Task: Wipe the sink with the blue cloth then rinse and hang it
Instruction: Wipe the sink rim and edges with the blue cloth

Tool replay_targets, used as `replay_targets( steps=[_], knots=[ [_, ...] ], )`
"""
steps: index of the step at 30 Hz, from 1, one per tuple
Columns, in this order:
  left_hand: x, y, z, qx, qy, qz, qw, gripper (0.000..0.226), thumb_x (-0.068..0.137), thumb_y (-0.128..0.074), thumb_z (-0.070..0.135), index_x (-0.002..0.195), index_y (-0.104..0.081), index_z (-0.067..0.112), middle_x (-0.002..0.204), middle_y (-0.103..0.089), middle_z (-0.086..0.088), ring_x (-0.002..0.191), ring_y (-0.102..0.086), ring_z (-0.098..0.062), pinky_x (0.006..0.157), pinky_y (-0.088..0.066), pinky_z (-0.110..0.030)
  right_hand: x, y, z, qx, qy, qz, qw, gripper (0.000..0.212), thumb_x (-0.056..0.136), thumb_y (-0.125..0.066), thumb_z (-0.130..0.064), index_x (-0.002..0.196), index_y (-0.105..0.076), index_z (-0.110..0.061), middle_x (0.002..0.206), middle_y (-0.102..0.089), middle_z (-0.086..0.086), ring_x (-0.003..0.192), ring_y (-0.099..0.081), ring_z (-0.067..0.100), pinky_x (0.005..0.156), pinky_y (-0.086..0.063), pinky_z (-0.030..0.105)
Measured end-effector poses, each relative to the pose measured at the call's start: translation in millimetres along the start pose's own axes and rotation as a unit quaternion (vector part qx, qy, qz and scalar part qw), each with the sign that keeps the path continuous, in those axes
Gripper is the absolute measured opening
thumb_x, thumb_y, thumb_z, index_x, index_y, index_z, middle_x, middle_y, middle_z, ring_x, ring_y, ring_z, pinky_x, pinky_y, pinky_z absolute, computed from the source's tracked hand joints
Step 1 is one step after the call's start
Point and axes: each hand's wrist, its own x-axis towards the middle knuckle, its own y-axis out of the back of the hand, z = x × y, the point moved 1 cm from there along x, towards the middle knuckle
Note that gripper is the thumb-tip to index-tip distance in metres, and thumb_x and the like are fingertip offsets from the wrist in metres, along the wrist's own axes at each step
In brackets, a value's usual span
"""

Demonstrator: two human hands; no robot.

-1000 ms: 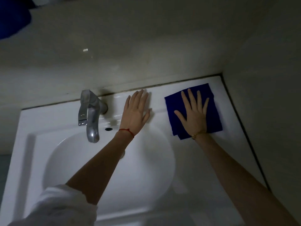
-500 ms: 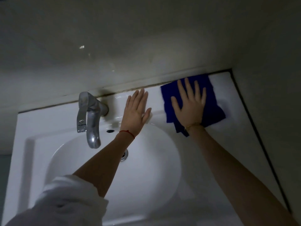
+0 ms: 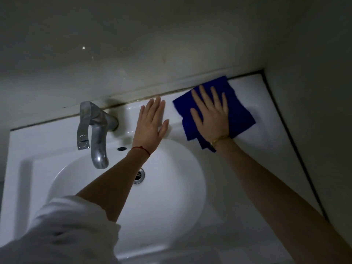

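Note:
The blue cloth point(image 3: 240, 111) lies folded on the white sink point(image 3: 47, 138) ledge at the back right, its far corner touching the wall seam. My right hand point(image 3: 211, 113) presses flat on the cloth with fingers spread, a thin gold bracelet at the wrist. My left hand point(image 3: 150, 126) rests flat and empty on the ledge just left of the cloth, above the basin's rim, a red string around the wrist. Part of the cloth's near edge is hidden under my right wrist.
A chrome faucet point(image 3: 97, 134) stands at the back left, its spout over the basin. The drain point(image 3: 138, 176) and an overflow hole point(image 3: 122, 149) show in the bowl. A side wall point(image 3: 314, 130) closes the right edge; the back wall runs behind the ledge.
My right hand has slid the cloth back against the wall seam and a little left, away from the corner. My left hand has stayed in place.

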Motion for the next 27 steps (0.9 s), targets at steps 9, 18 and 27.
replay_targets(
  steps=[9, 18, 27],
  knots=[
    [38, 9, 0, 0.036, -0.164, -0.004, 0.986, 0.052, 0.101, -0.046, 0.023, 0.147, -0.037, 0.001, 0.151, -0.039, -0.02, 0.141, -0.035, -0.034, 0.119, -0.025, -0.044, 1, 11, 57, 0.015, -0.135, 0.037, 0.99, 0.059, 0.099, -0.027, -0.053, 0.151, -0.025, -0.027, 0.158, -0.025, 0.001, 0.145, -0.019, 0.031, 0.119, -0.005, 0.05],
    [43, 3, -9, 0.042, -0.188, -0.015, 0.981, 0.053, 0.102, -0.042, 0.03, 0.147, -0.037, 0.002, 0.152, -0.038, -0.016, 0.142, -0.032, -0.031, 0.121, -0.021, -0.035, -9, 7, 58, -0.003, 0.037, 0.009, 0.999, 0.061, 0.098, -0.031, -0.058, 0.149, -0.03, -0.025, 0.156, -0.03, 0.001, 0.143, -0.026, 0.03, 0.119, -0.012, 0.046],
    [42, -2, -13, 0.037, -0.184, -0.01, 0.982, 0.055, 0.102, -0.041, 0.035, 0.149, -0.035, 0.006, 0.154, -0.036, -0.013, 0.144, -0.03, -0.027, 0.12, -0.026, -0.037, -3, 3, 12, -0.001, -0.012, -0.03, 0.999, 0.06, 0.099, -0.026, -0.054, 0.151, -0.025, -0.025, 0.159, -0.024, 0.0, 0.146, -0.02, 0.029, 0.12, -0.007, 0.048]
  ],
)
